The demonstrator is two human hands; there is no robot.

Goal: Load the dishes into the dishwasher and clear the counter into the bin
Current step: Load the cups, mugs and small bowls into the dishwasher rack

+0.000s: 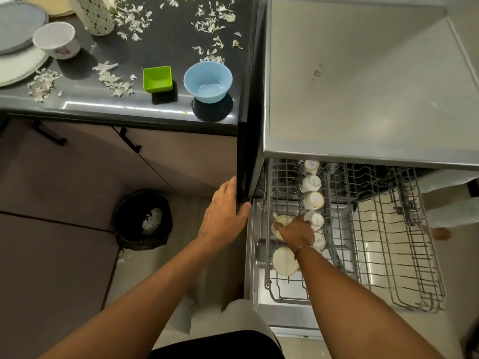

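Observation:
The dishwasher's wire rack (388, 255) is pulled out at the lower right. A row of white cups (312, 182) stands upside down along its left part. My right hand (298, 233) reaches into the rack's left side and grips a cream bowl (278, 224); a second cream bowl (285, 261) lies just in front of it. My left hand (225, 211) rests on the dark end panel of the counter (243, 151), thumb around its edge. On the counter stand a blue bowl (207, 81), a green square dish (157, 79) and a white cup (55, 40).
White peel scraps (111, 79) lie scattered over the dark counter. Grey plates (18, 24) are stacked at the far left, beside a patterned jar (93, 14). A black-lined bin (142, 220) holding scraps stands on the floor, left of the dishwasher. Another person's foot (440, 233) shows at right.

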